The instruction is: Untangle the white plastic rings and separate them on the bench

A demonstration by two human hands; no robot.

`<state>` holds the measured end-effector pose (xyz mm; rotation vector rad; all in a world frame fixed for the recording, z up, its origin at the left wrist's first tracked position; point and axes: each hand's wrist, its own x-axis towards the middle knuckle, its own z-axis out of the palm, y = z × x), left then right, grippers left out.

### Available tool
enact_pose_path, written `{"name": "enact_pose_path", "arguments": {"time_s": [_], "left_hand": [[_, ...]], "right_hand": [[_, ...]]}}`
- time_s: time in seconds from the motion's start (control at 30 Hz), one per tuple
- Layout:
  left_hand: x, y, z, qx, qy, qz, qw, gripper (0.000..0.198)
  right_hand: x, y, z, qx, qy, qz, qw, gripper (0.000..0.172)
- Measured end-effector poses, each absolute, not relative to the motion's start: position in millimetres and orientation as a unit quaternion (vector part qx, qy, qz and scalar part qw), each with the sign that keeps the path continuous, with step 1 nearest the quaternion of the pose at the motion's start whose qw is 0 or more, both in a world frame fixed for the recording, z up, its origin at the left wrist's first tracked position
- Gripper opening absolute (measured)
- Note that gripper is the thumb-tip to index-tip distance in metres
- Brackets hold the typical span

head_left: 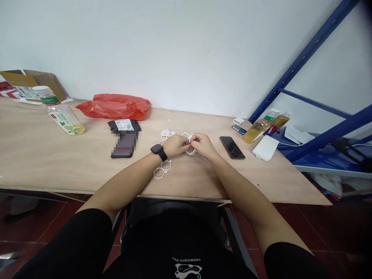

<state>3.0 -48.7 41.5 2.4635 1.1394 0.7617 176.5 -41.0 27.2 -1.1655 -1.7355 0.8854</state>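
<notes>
My left hand (176, 145), with a black watch on its wrist, and my right hand (201, 145) meet over the wooden table. Their fingers are pinched together on white rings (190, 152) that look like plastic curtain rings. Part of these rings shows below the fingertips and part above; the spot where they are gripped is hidden. Just behind my left hand lies a small pile of similar white rings (166, 134). Two more rings (159, 173), touching each other, rest on the table below my left wrist.
Left of my hands are a dark package (123, 144), a red plastic bag (116, 107), a drink bottle (65, 118) and a cardboard box (46, 83). To the right lie a phone (232, 147), a white case (265, 147) and bottles (260, 127) beside a blue metal frame (308, 50).
</notes>
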Motion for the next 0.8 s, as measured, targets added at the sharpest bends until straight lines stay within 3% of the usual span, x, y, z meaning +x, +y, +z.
{"name": "enact_pose_path", "arguments": {"time_s": [0.33, 0.53, 0.67, 0.8], "left_hand": [[6.3, -49.8, 42.4, 0.849, 0.438, 0.27, 0.124, 0.027], [-6.7, -38.8, 43.8, 0.811, 0.528, 0.241, 0.067, 0.037], [-17.4, -30.5, 43.3, 0.766, 0.606, 0.211, 0.028, 0.042], [-20.1, -27.1, 40.6, 0.753, 0.629, 0.192, 0.024, 0.039]], "right_hand": [[171.5, -43.7, 29.9, -0.475, -0.731, 0.244, 0.426, 0.012], [167.8, -55.8, 35.9, -0.438, -0.767, 0.104, 0.457, 0.032], [155.3, -72.4, 30.9, -0.34, -0.864, 0.138, 0.343, 0.022], [137.0, -85.5, 17.1, -0.22, -0.94, 0.168, 0.201, 0.037]]}}
